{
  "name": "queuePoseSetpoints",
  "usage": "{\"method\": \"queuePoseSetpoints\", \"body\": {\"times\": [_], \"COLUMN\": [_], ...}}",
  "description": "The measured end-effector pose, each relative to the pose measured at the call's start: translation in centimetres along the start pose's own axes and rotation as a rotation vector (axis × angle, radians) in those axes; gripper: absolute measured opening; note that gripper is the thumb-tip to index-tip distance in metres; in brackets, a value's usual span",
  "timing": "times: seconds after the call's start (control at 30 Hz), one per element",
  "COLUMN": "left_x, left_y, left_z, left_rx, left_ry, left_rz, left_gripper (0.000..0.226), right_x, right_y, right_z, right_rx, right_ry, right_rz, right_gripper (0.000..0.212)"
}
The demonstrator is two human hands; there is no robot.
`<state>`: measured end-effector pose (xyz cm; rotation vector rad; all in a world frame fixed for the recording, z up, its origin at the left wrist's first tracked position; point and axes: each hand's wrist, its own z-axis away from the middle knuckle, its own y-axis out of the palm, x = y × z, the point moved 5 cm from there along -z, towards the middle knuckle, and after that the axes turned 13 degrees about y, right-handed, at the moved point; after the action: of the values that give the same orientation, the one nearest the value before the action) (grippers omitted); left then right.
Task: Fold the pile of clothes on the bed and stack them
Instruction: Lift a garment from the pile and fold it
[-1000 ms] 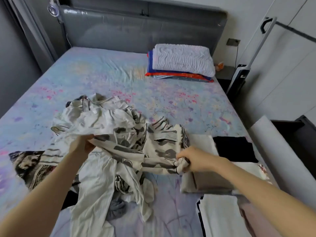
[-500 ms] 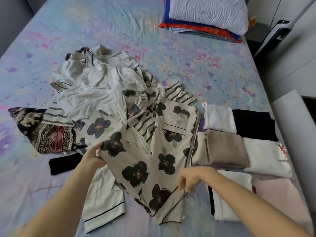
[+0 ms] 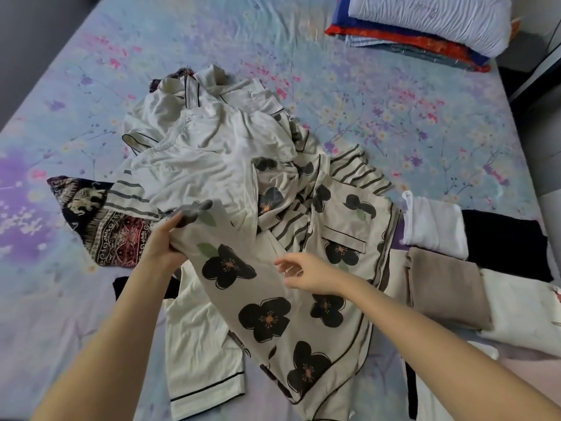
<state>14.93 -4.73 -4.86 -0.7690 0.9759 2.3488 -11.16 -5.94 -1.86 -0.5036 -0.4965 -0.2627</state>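
Observation:
A cream shirt with big black flowers (image 3: pixel 273 317) lies spread across the front of the pile on the bed. My left hand (image 3: pixel 162 244) grips its upper left edge and lifts it slightly. Over the shirt's middle hovers my right hand (image 3: pixel 303 273), fingers loosely spread and holding nothing. Behind lie a white garment with dark piping (image 3: pixel 209 147), a striped piece (image 3: pixel 355 171) and a dark patterned cloth (image 3: pixel 100 220). Folded clothes sit at the right: white (image 3: pixel 434 226), black (image 3: pixel 504 241), taupe (image 3: pixel 446 287), cream (image 3: pixel 525 311).
The floral bedsheet (image 3: pixel 379 95) is bare toward the head of the bed. Pillows and folded blankets (image 3: pixel 425 28) are stacked at the far right corner. The bed's right edge (image 3: pixel 534 165) drops to a dark gap.
The flowered shirt was pulled out of the pile and spread flat. My right hand let go of its hem and moved up over the middle. The camera tilted down toward the bed.

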Motion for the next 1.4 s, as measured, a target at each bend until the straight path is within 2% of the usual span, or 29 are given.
{"method": "queuePoseSetpoints", "body": {"times": [0.1, 0.17, 0.23, 0.3, 0.4, 0.47, 0.53, 0.67, 0.83, 0.93, 1.0, 1.03, 1.07, 1.1, 1.17, 1.2, 1.27, 1.3, 1.33, 1.4], "left_x": [-2.1, -3.3, -3.5, -3.0, -1.5, -0.2, 0.7, 1.2, 4.9, 8.1, 10.2, 11.5, 12.6, 13.9, 16.0, 17.0, 18.5, 18.9, 19.3, 20.4], "left_y": [0.2, 2.6, 6.7, 11.3, 17.4, 20.7, 23.6, 26.5, 26.0, 24.6, 23.0, 22.2, 21.2, 20.1, 17.6, 16.4, 14.5, 13.8, 13.3, 12.8], "left_z": [-0.7, 0.5, 2.5, 4.7, 6.6, 7.3, 7.4, 5.6, 1.5, -1.2, -2.7, -3.3, -3.7, -4.0, -4.3, -4.2, -3.3, -2.5, -1.6, 1.0], "left_rx": [-0.126, -0.124, 0.029, 0.201, 0.434, 0.606, 0.714, 0.672, 0.619, 0.586, 0.533, 0.5, 0.467, 0.439, 0.417, 0.43, 0.513, 0.573, 0.667, 0.949], "left_ry": [0.152, 0.264, 0.343, 0.365, 0.36, 0.266, 0.241, 0.356, 0.249, 0.188, 0.165, 0.146, 0.124, 0.096, 0.059, 0.055, 0.106, 0.204, 0.375, 0.8], "left_rz": [-0.247, -0.521, -0.752, -0.859, -1.062, -1.075, -1.022, -0.851, -0.733, -0.762, -0.818, -0.855, -0.9, -0.954, -1.084, -1.169, -1.4, -1.537, -1.686, -1.89], "left_gripper": [0.025, 0.027, 0.021, 0.018, 0.015, 0.023, 0.031, 0.031, 0.034, 0.031, 0.027, 0.024, 0.022, 0.019, 0.014, 0.011, 0.012, 0.015, 0.018, 0.031], "right_x": [3.9, 6.3, 8.3, 9.4, 7.8, 4.9, 1.2, -5.1, -10.3, -13.5, -16.7, -18.9, -21.1, -23.6, -27.9, -29.0, -29.0, -28.5, -27.9, -27.3], "right_y": [-0.3, -0.7, -1.1, -1.5, -3.3, -4.9, -6.8, -10.7, -16.9, -19.7, -20.0, -19.7, -19.0, -17.7, -15.4, -14.4, -12.2, -10.7, -8.9, -5.1], "right_z": [-0.8, -1.1, -1.3, -1.2, -0.6, -0.1, 0.5, 2.6, 3.4, 0.6, -2.7, -4.7, -6.4, -8.0, -9.3, -8.8, -7.4, -6.6, -5.4, -2.8], "right_rx": [-0.03, -0.017, 0.01, 0.019, -0.131, -0.231, -0.277, -0.212, -0.195, -0.236, -0.285, -0.317, -0.361, -0.383, -0.543, -0.649, -0.743, -0.728, -0.701, -0.657], "right_ry": [-0.082, -0.133, -0.177, -0.239, -0.234, -0.185, -0.152, -0.069, -0.153, -0.147, -0.055, 0.026, 0.153, 0.305, 0.579, 0.641, 0.592, 0.522, 0.463, 0.39], "right_rz": [-0.272, -0.434, -0.585, -0.714, -0.878, -1.037, -1.153, -1.304, -1.529, -1.586, -1.579, -1.529, -1.417, -1.262, -0.97, -0.876, -0.747, -0.69, -0.638, -0.519], "right_gripper": [0.063, 0.075, 0.084, 0.084, 0.054, 0.038, 0.032, 0.022, 0.025, 0.03, 0.033, 0.028, 0.02, 0.021, 0.039, 0.041, 0.036, 0.032, 0.028, 0.02]}}
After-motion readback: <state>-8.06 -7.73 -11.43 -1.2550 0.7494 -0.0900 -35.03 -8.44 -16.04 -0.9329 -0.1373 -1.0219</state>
